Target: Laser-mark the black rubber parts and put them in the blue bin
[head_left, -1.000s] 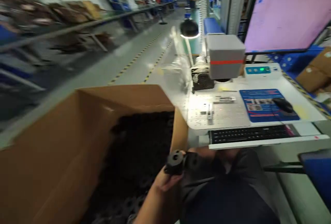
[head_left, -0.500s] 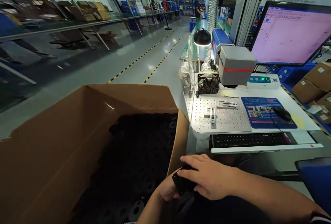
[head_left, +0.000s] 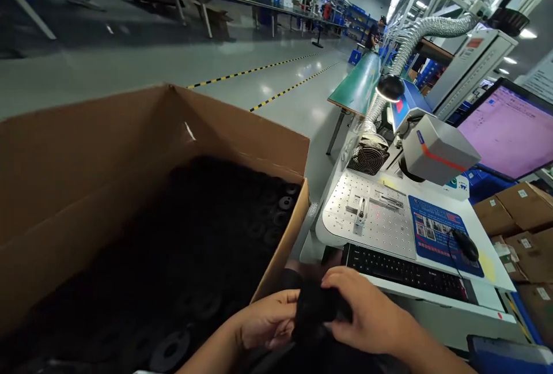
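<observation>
Between my two hands is a black part [head_left: 317, 308], dark against the dark clothing below, so its outline is hard to make out. My left hand [head_left: 272, 319] pinches its left side, and my right hand [head_left: 360, 308] grips it from the right with thumb and fingers. Both hands are just right of a large open cardboard box [head_left: 280, 247]. Inside the box lie several black round parts [head_left: 170, 351] with holes in their centres; much of the pile is too dark to tell apart.
At the right stands a white workbench with a perforated plate [head_left: 341, 218], a keyboard [head_left: 397, 270], a mouse [head_left: 465, 245], a grey machine head [head_left: 438, 149] and a monitor [head_left: 510, 126]. Cardboard boxes [head_left: 529, 207] are stacked beyond. A person [head_left: 374, 34] stands far back.
The view has tilted and turned. My right hand has moved from lying over the black part to gripping its right side, and my left hand now shows more fully at its left side.
</observation>
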`<state>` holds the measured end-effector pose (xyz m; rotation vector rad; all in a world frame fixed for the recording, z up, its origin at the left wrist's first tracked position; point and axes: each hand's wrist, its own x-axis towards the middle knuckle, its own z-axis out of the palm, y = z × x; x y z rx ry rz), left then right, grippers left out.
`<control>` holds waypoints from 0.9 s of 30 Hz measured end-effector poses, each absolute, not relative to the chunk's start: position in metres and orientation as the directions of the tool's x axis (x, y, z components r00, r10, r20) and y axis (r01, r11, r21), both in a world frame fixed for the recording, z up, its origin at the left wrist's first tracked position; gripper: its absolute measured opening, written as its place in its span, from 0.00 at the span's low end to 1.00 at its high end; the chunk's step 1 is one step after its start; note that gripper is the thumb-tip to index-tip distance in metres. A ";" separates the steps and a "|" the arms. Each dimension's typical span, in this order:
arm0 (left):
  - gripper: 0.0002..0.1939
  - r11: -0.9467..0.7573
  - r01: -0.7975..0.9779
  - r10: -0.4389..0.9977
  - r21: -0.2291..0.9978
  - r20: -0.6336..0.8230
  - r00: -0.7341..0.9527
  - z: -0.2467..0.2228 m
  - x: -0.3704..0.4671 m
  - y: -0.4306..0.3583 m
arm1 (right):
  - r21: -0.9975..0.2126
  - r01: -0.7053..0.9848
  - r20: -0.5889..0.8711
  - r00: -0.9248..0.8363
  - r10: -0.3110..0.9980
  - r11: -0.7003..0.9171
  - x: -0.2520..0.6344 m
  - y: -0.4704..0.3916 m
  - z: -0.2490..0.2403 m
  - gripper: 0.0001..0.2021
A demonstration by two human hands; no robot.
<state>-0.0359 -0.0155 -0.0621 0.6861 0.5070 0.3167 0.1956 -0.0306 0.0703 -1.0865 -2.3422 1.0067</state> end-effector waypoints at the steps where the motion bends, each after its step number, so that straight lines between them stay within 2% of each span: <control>1: 0.13 0.737 -0.138 0.448 0.661 -0.325 0.833 -0.066 -0.037 -0.014 | -0.728 0.544 0.045 -0.568 0.822 0.416 0.205 -0.026 0.072 0.26; 5: 0.20 0.723 -0.190 0.520 0.664 -0.343 0.782 -0.074 -0.042 -0.004 | -0.585 0.777 0.183 -0.154 0.971 0.234 0.256 0.017 0.071 0.20; 7: 0.29 0.716 -0.228 0.560 0.660 -0.348 0.752 -0.073 -0.043 -0.001 | -0.504 0.861 0.230 0.049 0.972 0.076 0.283 0.049 0.061 0.22; 9: 0.40 0.709 -0.266 0.594 0.654 -0.350 0.724 -0.072 -0.044 0.001 | -0.425 0.904 0.238 0.161 0.958 -0.047 0.304 0.079 0.049 0.21; 11: 0.45 0.709 -0.293 0.618 0.641 -0.365 0.696 -0.073 -0.045 0.001 | -0.348 0.931 0.231 0.198 0.953 -0.110 0.317 0.104 0.037 0.19; 14: 0.43 0.710 -0.318 0.631 0.628 -0.367 0.684 -0.077 -0.045 0.001 | -0.268 0.949 0.181 0.216 0.959 -0.163 0.320 0.128 0.027 0.16; 18: 0.40 0.709 -0.325 0.622 0.626 -0.339 0.706 -0.082 -0.046 0.000 | -0.226 0.953 0.121 0.234 0.965 -0.203 0.310 0.144 0.027 0.16; 23: 0.34 0.704 -0.352 0.641 0.617 -0.338 0.689 -0.079 -0.046 -0.002 | -0.317 0.930 0.138 0.238 0.961 -0.185 0.307 0.152 0.021 0.19; 27: 0.34 0.707 -0.346 0.639 0.617 -0.346 0.687 -0.076 -0.046 -0.002 | -0.444 0.883 0.167 0.245 0.955 -0.149 0.319 0.145 0.007 0.31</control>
